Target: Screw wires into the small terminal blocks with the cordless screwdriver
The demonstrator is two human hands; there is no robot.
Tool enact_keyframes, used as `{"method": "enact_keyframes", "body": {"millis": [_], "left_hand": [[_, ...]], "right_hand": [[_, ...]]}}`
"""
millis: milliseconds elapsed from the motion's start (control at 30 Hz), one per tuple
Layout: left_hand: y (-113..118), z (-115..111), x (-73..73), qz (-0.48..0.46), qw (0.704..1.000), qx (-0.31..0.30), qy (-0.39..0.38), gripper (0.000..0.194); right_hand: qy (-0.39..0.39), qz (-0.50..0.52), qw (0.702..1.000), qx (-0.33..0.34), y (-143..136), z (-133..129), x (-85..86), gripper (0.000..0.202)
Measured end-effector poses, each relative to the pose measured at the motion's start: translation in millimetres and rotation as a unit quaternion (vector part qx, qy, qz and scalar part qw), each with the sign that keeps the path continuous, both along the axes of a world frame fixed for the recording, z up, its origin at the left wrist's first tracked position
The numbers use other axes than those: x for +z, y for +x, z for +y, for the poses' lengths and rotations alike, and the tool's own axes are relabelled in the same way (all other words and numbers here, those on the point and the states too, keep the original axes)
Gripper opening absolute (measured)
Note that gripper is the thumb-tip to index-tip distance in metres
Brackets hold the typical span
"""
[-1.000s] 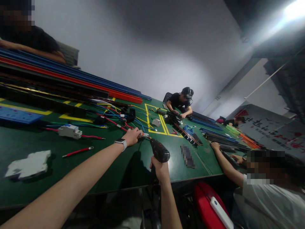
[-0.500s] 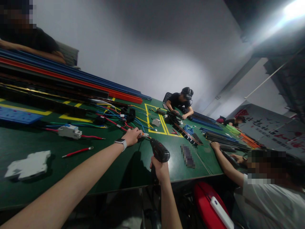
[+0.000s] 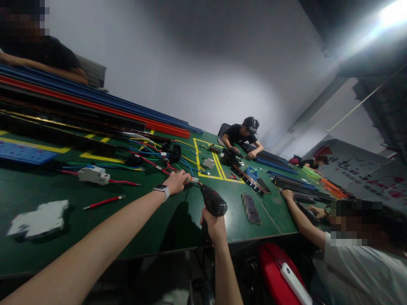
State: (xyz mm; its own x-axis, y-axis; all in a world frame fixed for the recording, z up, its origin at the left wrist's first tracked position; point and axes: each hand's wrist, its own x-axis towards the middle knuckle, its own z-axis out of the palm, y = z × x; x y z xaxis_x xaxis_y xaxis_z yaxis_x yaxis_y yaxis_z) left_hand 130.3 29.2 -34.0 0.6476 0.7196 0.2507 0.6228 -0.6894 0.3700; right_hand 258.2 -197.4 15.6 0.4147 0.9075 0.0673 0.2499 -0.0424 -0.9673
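Left hand (image 3: 176, 182), smartwatch (image 3: 161, 190) on the wrist, is reaching out over the green table (image 3: 136, 220) and pinching a small white-and-orange part (image 3: 192, 179) between fingers and thumb, fingers closed on it. The part is sitting at the fingertips, just above the table, right of the wire bundle. Right hand (image 3: 213, 224) is wrapping tight around the grip of a black drill (image 3: 212, 203), drill nose pointing up-left with the bit tip reaching the part; cannot tell if it is actually touching.

Around the hands: a tangle of red, blue and green wires (image 3: 152, 159) is lying just beyond the left hand. A white breaker (image 3: 94, 174) with a red lead is sitting left of the forearm, a loose red wire (image 3: 104, 202) lying nearer, and a flat white piece (image 3: 38, 219) is resting at the near left edge. A blue strip (image 3: 23, 153) is lying far left. Long red and blue rails (image 3: 95, 108) are stacking along the table's far side. Yellow tape box (image 3: 206, 163) is marking the middle of the table.

A person (image 3: 241, 135) at the far end is working with both hands on dark parts. Another person's arm (image 3: 302, 220) is resting on the table edge at right. A red case (image 3: 280, 271) is sitting below the table edge.
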Motion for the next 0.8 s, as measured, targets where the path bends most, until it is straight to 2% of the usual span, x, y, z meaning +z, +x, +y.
{"method": "enact_keyframes", "body": {"millis": [600, 800], "left_hand": [[0.1, 1.9, -0.8, 0.001, 1.0, -0.005, 0.011, 0.031], [-0.2, 1.8, -1.8, -0.003, 1.0, -0.002, 0.005, 0.032]], "right_hand": [[0.006, 0.005, 1.0, 0.004, 0.0, 0.0, 1.0, 0.012], [-0.006, 0.066, 0.998, -0.006, 3.0, -3.9, 1.1, 0.025]]}}
